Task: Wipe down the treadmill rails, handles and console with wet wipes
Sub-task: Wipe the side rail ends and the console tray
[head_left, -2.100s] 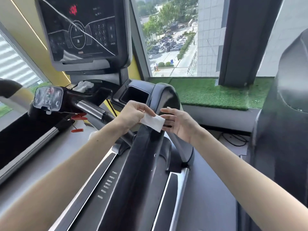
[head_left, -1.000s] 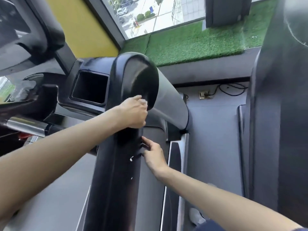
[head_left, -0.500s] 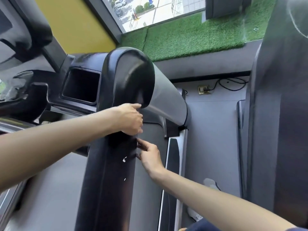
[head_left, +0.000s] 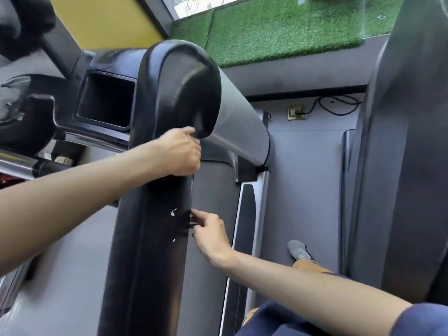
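The treadmill's black right handrail point(head_left: 148, 238) runs from bottom centre up to its rounded end point(head_left: 184, 76). My left hand point(head_left: 180, 154) grips the rail just below that rounded end, fingers curled over the rail's right edge. The wet wipe is hidden under this hand. Lower down, my right hand point(head_left: 211, 231) touches the rail's right edge with its fingertips, beside a few white specks point(head_left: 173, 212) on the black surface. The console is out of view at the upper left.
A square cup-holder recess point(head_left: 106, 98) lies left of the rail. A neighbouring treadmill's grey upright point(head_left: 400, 166) fills the right side. An artificial grass ledge point(head_left: 278, 27) runs along the window. A floor socket with cable point(head_left: 295, 112) and my shoe point(head_left: 299, 249) are below.
The view dropped from the console to the handrail. My left hand brought the wipe onto the rail below its rounded end and slid slightly down. My right hand moved to the rail's edge.
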Available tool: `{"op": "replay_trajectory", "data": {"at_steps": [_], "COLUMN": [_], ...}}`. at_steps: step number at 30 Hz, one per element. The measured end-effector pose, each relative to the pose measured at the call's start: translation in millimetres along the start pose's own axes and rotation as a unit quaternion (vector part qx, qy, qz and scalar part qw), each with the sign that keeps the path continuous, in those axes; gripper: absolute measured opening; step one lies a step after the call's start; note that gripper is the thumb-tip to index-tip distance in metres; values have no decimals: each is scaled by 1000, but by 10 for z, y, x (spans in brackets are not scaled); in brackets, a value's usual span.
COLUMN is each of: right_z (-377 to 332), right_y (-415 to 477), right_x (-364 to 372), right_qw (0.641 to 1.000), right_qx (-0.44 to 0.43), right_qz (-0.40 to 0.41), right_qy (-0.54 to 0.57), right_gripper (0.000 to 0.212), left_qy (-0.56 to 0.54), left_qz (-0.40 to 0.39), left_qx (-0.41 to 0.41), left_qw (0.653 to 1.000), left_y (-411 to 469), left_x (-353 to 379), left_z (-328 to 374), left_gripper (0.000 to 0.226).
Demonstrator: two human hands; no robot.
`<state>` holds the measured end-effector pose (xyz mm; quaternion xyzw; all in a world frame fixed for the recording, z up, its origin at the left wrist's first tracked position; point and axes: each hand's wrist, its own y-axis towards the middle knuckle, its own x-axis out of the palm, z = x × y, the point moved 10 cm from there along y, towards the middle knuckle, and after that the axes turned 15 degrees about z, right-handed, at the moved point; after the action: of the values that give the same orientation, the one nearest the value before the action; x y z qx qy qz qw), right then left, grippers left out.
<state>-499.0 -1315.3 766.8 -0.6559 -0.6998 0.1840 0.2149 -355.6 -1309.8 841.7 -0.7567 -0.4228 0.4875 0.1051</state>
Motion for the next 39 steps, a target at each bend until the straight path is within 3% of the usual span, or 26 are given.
{"op": "replay_trajectory", "data": {"at_steps": [2,3,6,9,12,13,17,18,23,25,26,28,30,32,33,34,37,39], "right_z": [-40,-38,-26,-1,75,103,263,312,397,378,365,356,352,406,436,451,484,498], "right_y": [-16,-7,-44,-205,-334,-376,-562,-609,-783,-789,-784,-788,-822,-851,-868,-893,-966,-971], "right_x": [-8,-25,-95,-110,-69,-46,148,217,376,402,405,389,347,322,322,334,414,447], "right_qw": [1000,1000,1000,999,997,997,996,994,990,991,992,994,995,996,996,995,992,992], "right_qx": [-14,-15,-10,-15,-21,-24,-40,-42,-32,-35,-38,-40,-39,-42,-40,-36,-31,-30], "right_qz": [-7,-5,20,35,29,20,-44,-65,-91,-84,-79,-69,-66,-65,-69,-77,-105,-107], "right_qy": [-3,-1,-8,31,68,73,70,74,99,97,93,79,63,48,43,44,55,56], "right_gripper": [69,68,56,59,57,57,64,71,107,117,121,124,113,96,94,98,124,132], "left_qy": [55,46,-43,-38,40,57,-29,-37,39,72,63,28,87,112,91,72,2,-70], "left_qz": [-1,-17,-175,-145,-44,-26,-90,-67,85,83,56,-16,7,71,95,137,116,107], "left_qx": [-23,6,148,103,-14,-10,146,197,-19,43,120,187,179,87,24,13,137,151], "left_qw": [998,999,973,983,998,998,985,977,995,993,989,982,980,987,991,988,984,980], "left_y": [46,32,-316,-220,-80,-114,-514,-616,-514,-558,-644,-876,-795,-695,-759,-814,-1105,-1210], "left_x": [-13,52,178,-28,-236,-197,92,67,-351,-304,-233,-173,-314,-388,-513,-579,-442,-438], "left_z": [-80,102,892,636,-4,-18,930,1097,127,543,908,1213,964,411,221,229,1010,1204], "left_gripper": [36,38,39,30,27,30,45,41,42,37,36,37,39,43,48,51,44,49]}}
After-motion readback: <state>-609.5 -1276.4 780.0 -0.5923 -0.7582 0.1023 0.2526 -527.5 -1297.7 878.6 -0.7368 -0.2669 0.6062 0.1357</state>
